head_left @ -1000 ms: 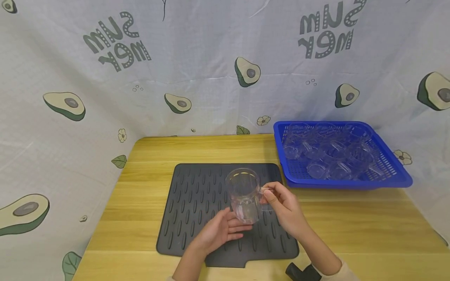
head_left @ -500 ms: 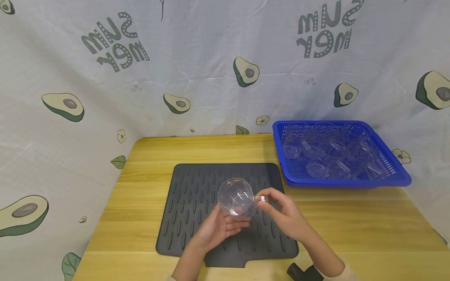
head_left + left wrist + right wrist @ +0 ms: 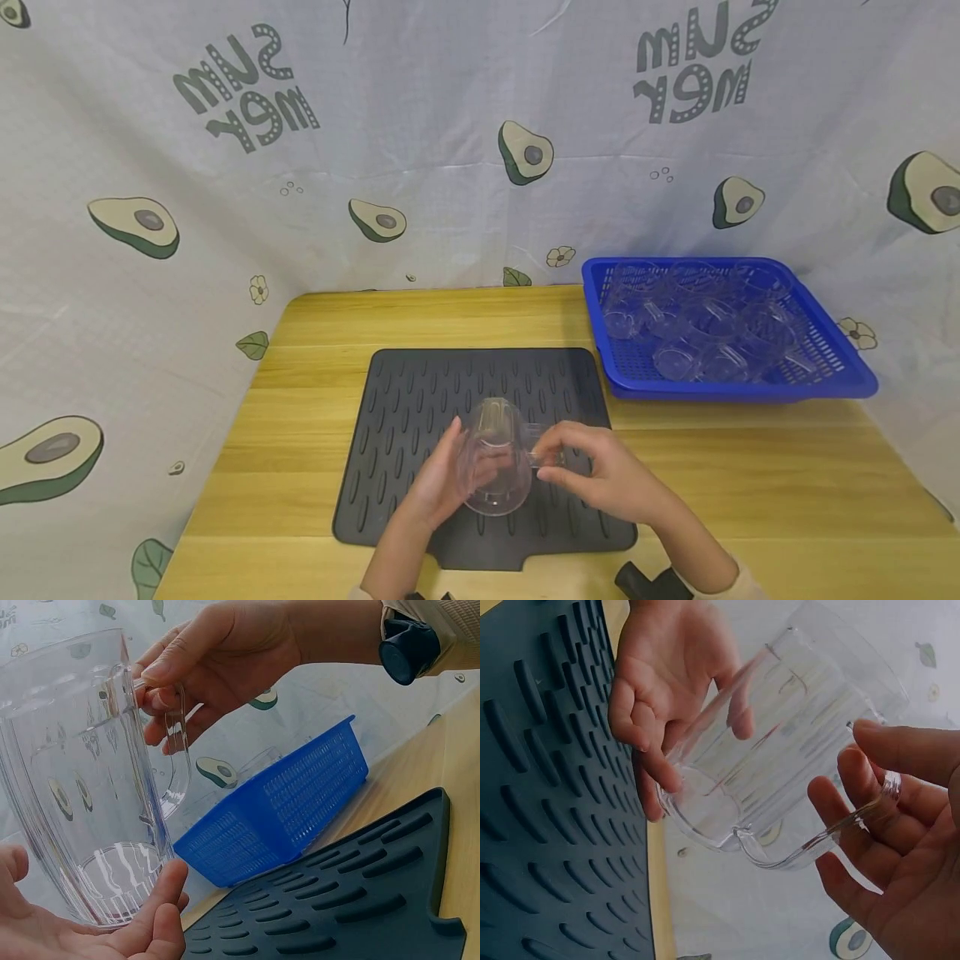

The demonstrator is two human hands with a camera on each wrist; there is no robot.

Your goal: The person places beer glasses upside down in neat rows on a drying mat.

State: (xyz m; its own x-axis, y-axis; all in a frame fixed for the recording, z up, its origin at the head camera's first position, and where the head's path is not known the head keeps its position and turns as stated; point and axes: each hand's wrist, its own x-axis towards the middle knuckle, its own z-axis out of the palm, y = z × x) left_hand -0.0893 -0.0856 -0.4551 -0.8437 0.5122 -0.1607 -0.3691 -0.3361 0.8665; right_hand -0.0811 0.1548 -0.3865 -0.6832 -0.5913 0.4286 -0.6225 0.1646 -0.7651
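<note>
A clear mug is held above a dark drying mat, tilted with its wide mouth toward me in the head view. My right hand holds its handle between thumb and fingers. My left hand supports the mug from the left and beneath; its fingers show through the clear wall. In the left wrist view, the left hand lies under the mug's base with loosely extended fingers. The right wrist view shows the left hand's fingers at the base too.
A blue basket with several clear mugs stands at the back right of the wooden table. Behind hangs a white cloth printed with avocados. A black wrist device sits at the right cuff.
The mug has turned from standing nearly upright, through its mouth facing up at me, to mouth tipped toward me. It has moved slightly nearer and left, the left hand following round it.
</note>
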